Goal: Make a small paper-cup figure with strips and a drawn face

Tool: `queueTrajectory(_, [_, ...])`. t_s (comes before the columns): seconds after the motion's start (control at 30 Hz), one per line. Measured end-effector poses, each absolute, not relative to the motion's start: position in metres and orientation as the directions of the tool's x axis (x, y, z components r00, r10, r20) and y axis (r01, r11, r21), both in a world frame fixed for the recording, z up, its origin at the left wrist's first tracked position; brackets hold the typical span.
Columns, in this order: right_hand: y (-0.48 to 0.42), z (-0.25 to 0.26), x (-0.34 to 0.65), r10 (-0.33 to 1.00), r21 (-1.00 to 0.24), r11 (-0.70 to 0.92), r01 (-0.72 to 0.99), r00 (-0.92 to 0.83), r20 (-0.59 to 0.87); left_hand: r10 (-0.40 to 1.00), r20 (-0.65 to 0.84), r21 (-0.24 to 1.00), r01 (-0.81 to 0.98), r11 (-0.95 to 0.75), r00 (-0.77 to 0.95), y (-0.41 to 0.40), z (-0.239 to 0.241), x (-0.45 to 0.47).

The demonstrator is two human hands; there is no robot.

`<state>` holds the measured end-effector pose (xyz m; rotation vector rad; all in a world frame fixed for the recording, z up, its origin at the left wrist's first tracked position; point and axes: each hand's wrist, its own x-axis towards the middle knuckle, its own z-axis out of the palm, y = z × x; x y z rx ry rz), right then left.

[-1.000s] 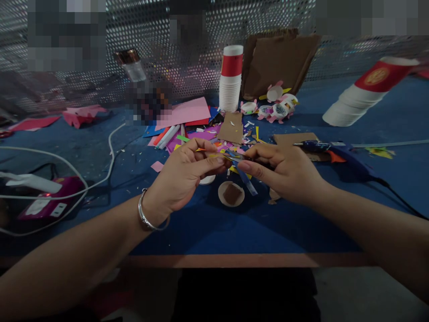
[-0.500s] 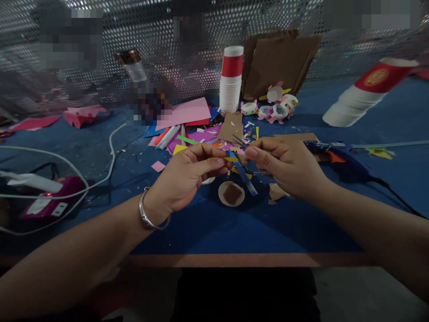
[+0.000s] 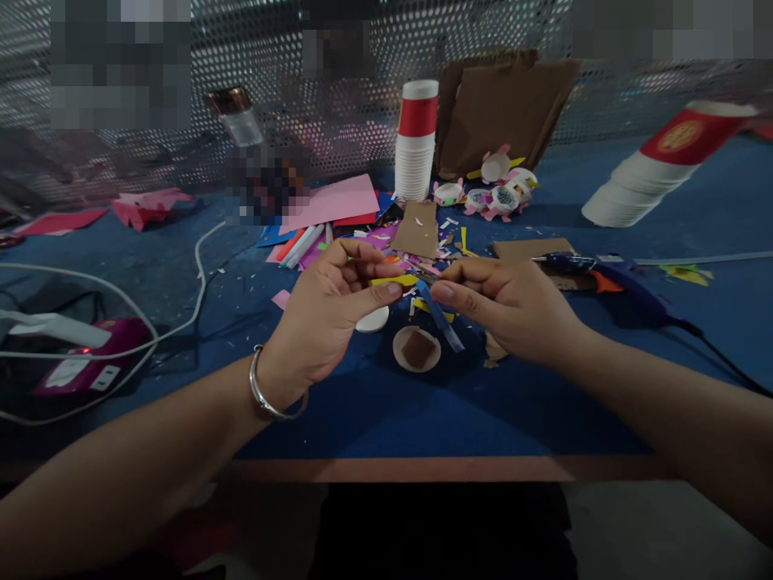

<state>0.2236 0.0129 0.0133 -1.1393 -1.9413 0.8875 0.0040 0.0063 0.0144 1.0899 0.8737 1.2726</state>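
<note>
My left hand (image 3: 329, 310), with a silver bracelet on the wrist, pinches a thin yellow paper strip (image 3: 392, 280) between thumb and fingers. My right hand (image 3: 513, 306) is closed around small scissors (image 3: 423, 275), whose blades point left and meet the yellow strip. A blue paper strip (image 3: 444, 321) hangs down between the two hands. Below them on the blue table (image 3: 374, 403) lies a white paper disc with a brown square (image 3: 416, 349). A second white disc (image 3: 373, 321) peeks out under my left fingers.
Coloured paper scraps (image 3: 350, 217) and cardboard (image 3: 419, 228) litter the middle. A paper cup stack (image 3: 416, 141) stands behind, another (image 3: 658, 165) lies at right. A blue glue gun (image 3: 609, 274) rests right of my hand. White cables (image 3: 199, 274) and a magenta device (image 3: 90, 366) lie left.
My right hand has dropped back down and brought the scissors against the yellow strip. My left hand has turned the strip slightly. The blue strip still hangs between the hands.
</note>
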Motion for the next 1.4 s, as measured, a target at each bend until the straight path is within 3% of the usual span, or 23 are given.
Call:
queueTrajectory(0.3, [0.0118,0.0077,0.2225,0.891,-0.828,0.404,0.389,-0.372,0.260,0.984,0.148,0.967,-0.224,-0.122,0.102,0.0052,0.0123,0.0067])
queueTrajectory(1.4, [0.0118,0.0080,0.2257,0.871,-0.775,0.463,0.430,-0.383,0.308,0.981,0.168,0.962,-0.235,-0.140,0.102,0.0026,0.0105,0.0098])
